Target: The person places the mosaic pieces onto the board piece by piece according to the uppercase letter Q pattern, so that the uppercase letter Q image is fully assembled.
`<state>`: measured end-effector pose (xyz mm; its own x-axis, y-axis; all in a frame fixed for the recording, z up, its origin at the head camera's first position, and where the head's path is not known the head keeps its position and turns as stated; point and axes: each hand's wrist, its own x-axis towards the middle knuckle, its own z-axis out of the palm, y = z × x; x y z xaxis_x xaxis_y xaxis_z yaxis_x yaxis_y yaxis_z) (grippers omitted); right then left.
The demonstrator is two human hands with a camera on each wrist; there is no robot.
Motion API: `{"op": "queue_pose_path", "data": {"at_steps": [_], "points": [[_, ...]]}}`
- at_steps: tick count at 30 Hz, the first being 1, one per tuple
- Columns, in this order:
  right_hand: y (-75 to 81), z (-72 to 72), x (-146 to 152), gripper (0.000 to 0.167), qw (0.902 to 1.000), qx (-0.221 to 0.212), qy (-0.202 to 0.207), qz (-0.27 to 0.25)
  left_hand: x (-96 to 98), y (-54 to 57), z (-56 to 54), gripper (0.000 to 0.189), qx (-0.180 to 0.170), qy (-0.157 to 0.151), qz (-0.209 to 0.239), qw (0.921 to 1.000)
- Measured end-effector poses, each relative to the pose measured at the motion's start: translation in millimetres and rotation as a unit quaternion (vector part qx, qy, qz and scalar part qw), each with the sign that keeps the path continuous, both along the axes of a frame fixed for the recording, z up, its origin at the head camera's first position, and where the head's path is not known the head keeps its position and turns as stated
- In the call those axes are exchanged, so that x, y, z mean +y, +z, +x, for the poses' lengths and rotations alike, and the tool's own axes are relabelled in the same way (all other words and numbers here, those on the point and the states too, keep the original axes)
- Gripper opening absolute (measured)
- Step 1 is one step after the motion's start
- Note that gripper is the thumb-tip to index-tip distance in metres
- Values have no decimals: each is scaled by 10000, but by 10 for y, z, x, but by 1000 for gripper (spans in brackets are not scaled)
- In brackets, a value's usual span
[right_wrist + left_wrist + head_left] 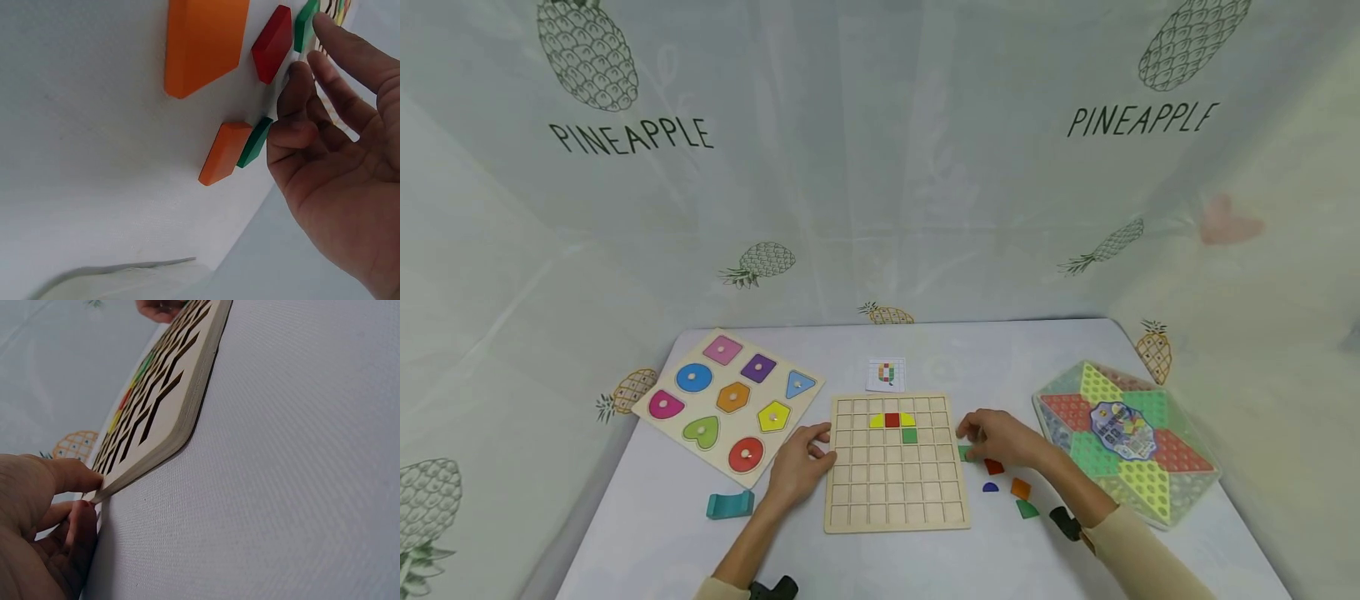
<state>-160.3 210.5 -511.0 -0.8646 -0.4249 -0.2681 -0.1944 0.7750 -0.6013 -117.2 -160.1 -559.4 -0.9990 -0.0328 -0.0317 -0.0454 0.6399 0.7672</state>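
Note:
A wooden grid board point(897, 492) lies flat on the table, holding two yellow quarter-round pieces point(877, 422), a red square point(892, 420) and a green square point(910, 436) near its top. My left hand point(801, 467) pinches the board's left edge between thumb and finger; the left wrist view has these fingers point(81, 476) at a corner. Beside the right edge, my right hand point(1002, 439) hovers with bent fingers and nothing visible in its grasp. Below it sits a green piece point(964, 452), partly covered, and a red piece point(994, 467). In the right wrist view a fingertip overlaps the green piece point(305, 26).
A blue half-round point(990, 487), an orange piece point(1021, 488) and another green piece point(1027, 508) lie right of the board. A pattern card point(886, 375) is behind it. A shape puzzle point(700, 392) and teal block point(730, 505) stand left, a hexagonal game box point(1127, 442) right.

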Motion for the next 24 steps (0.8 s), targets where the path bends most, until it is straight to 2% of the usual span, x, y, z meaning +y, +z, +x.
{"op": "queue_pose_path", "data": {"at_steps": [7, 16, 24], "points": [[-19, 57, -26, 22, 9997, 117, 17, 203, 11, 12, 11, 50, 9, -20, 22, 10000], [-4, 79, -17, 18, 9993, 219, 256, 183, 5, 6, 8, 51, 59, -31, 4, 10000], [-20, 83, -12, 21, 9993, 178, 270, 166, 5, 6, 7, 52, 33, -18, 25, 10000]]}}
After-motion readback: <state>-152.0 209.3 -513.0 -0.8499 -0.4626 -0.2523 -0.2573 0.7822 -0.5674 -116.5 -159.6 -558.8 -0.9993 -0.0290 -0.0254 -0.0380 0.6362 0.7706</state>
